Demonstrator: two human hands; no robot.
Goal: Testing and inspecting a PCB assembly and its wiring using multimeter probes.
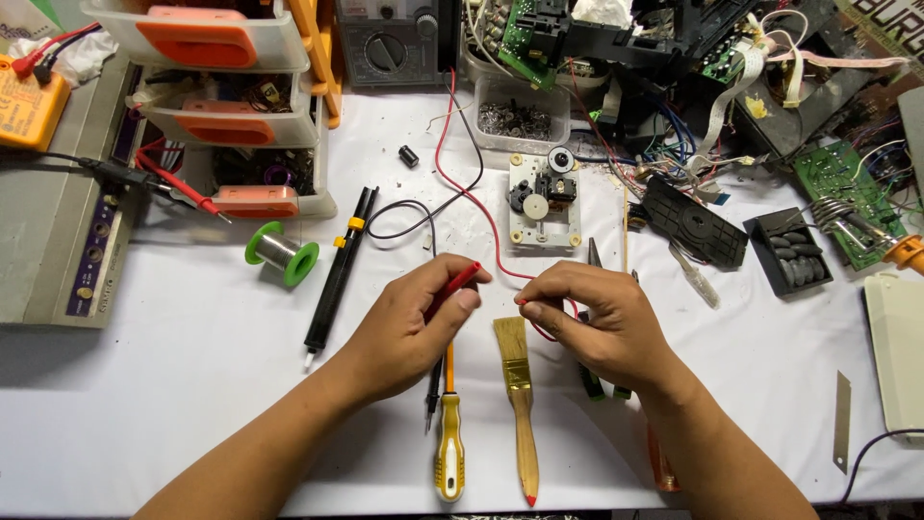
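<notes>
The left hand (409, 323) curls palm-down, pinching a red probe (460, 281) whose long axis points toward two o'clock. The right hand (589, 323) closes its fingertips on the red wire (486, 217), which runs off toward eleven o'clock. Between them, at six o'clock, lies a paintbrush (518, 400), with a yellow screwdriver (449, 448) beside it.
</notes>
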